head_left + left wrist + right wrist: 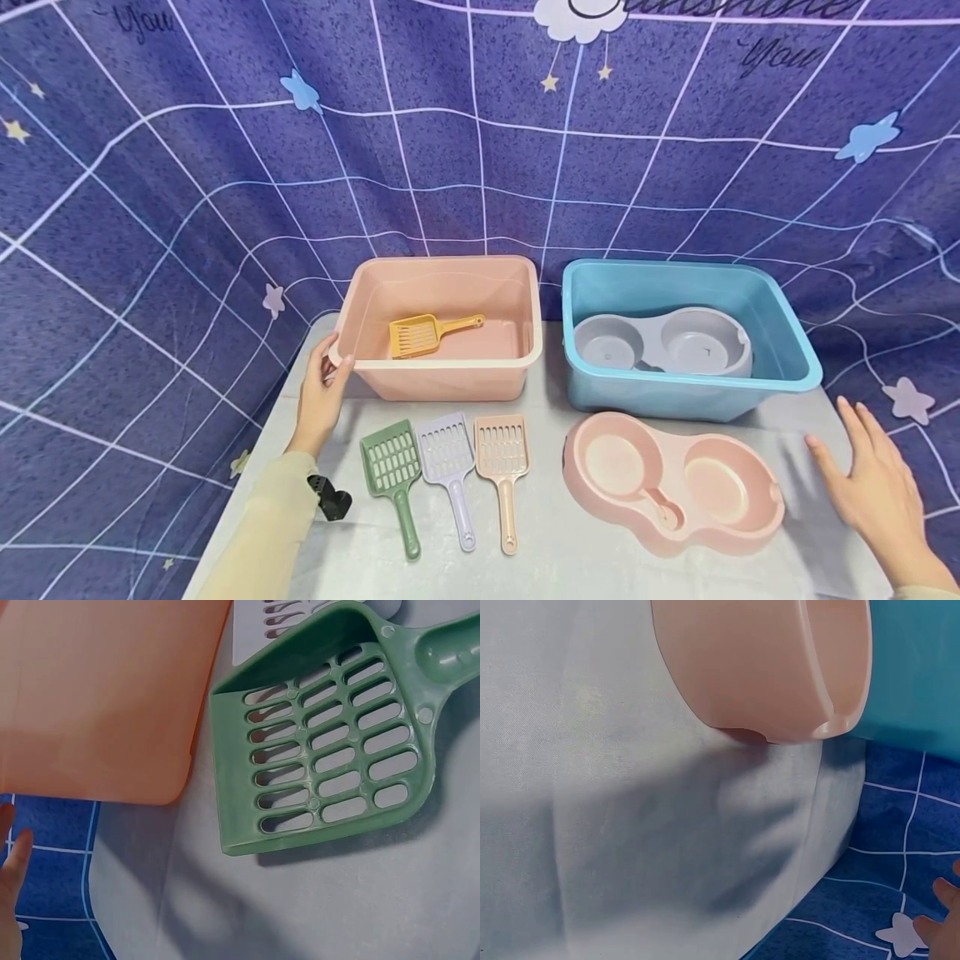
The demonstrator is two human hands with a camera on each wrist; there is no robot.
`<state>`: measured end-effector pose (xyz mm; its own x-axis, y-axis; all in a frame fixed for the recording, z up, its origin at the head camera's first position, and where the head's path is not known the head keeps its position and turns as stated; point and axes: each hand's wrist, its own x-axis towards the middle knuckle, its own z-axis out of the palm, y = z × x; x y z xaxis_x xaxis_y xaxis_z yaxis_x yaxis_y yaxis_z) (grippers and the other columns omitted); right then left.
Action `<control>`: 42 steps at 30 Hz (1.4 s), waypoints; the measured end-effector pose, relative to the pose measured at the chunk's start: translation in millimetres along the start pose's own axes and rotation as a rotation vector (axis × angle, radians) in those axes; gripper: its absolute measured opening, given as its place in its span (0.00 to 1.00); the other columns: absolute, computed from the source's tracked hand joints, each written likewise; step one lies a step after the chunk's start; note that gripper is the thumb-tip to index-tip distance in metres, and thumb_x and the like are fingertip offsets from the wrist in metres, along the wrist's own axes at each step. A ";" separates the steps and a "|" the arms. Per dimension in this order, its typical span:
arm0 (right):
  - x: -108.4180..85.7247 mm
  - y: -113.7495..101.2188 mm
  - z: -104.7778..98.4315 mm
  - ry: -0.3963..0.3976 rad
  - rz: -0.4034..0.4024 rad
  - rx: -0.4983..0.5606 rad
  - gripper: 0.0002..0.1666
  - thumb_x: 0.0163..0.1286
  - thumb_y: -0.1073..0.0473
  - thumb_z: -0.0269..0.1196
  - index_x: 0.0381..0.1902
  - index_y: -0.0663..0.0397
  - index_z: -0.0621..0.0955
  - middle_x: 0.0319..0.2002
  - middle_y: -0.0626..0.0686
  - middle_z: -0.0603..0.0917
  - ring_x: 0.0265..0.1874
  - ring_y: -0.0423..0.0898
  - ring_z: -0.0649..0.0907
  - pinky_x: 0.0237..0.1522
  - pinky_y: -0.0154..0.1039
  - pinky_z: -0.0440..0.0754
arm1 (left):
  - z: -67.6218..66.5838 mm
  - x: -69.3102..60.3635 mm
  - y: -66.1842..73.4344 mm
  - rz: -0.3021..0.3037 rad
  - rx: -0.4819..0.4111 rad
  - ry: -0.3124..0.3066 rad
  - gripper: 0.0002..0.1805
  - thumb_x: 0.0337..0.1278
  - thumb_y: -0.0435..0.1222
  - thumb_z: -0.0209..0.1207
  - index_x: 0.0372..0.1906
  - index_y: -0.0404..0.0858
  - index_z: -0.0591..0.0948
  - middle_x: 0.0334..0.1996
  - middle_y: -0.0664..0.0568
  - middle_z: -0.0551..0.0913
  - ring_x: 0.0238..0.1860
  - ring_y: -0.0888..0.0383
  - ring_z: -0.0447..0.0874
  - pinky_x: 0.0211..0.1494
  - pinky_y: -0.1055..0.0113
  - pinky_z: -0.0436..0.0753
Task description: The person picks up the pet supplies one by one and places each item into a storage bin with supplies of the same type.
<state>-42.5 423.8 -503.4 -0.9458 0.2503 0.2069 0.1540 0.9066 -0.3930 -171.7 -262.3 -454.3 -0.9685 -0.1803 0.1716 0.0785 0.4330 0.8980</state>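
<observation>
My left hand (pixel 321 400) is at the front left corner of a pink litter box (pixel 435 383), thumb and fingers spread about its rim. Whether they touch it is hard to tell. Inside that box lies a yellow slotted litter scoop (pixel 415 336). Nearest below this hand is a green litter scoop (pixel 392 458), beside a lilac scoop (pixel 447 450) and a peach scoop (pixel 502 446). My right hand (pixel 873 483) hovers with fingers spread, holding nothing, to the right of a pink double pet bowl (pixel 675 454). Only fingertips of each hand show in the wrist views.
A blue litter box (pixel 660 396) stands right of the pink one, with a grey double bowl (pixel 654 333) inside. A pale cloth covers the table (pixel 585 575). Behind and at the sides hangs a blue grid-patterned curtain (pixel 450 150). A black strap mount (pixel 330 498) sits on the left wrist.
</observation>
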 end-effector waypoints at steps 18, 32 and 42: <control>-8.3 -8.7 -0.7 0.028 -0.007 0.063 0.42 0.77 0.45 0.51 0.80 0.47 0.48 0.78 0.61 0.47 0.73 0.70 0.50 0.65 0.72 0.48 | -4.8 4.4 -10.1 0.013 -0.138 -0.131 0.32 0.76 0.38 0.48 0.77 0.36 0.53 0.70 0.31 0.63 0.68 0.44 0.63 0.60 0.81 0.64; -21.9 -15.9 0.4 0.069 -0.027 0.124 0.40 0.76 0.49 0.54 0.79 0.48 0.53 0.76 0.62 0.54 0.73 0.67 0.54 0.70 0.64 0.48 | -0.2 6.3 -16.0 -0.025 -0.236 -0.081 0.33 0.74 0.36 0.52 0.77 0.38 0.55 0.72 0.35 0.60 0.70 0.42 0.60 0.62 0.78 0.66; -34.5 -32.8 2.5 0.086 -0.011 0.159 0.38 0.75 0.50 0.57 0.78 0.43 0.58 0.75 0.59 0.59 0.70 0.69 0.59 0.64 0.69 0.54 | -0.8 18.2 -47.5 -0.078 -0.216 -0.072 0.34 0.73 0.41 0.54 0.78 0.48 0.57 0.72 0.43 0.62 0.68 0.52 0.64 0.62 0.77 0.67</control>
<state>-15.7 384.6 -500.0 -0.9183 0.2747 0.2851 0.0900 0.8462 -0.5252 -192.9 -286.9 -493.4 -0.9875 -0.1385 0.0759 0.0441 0.2197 0.9746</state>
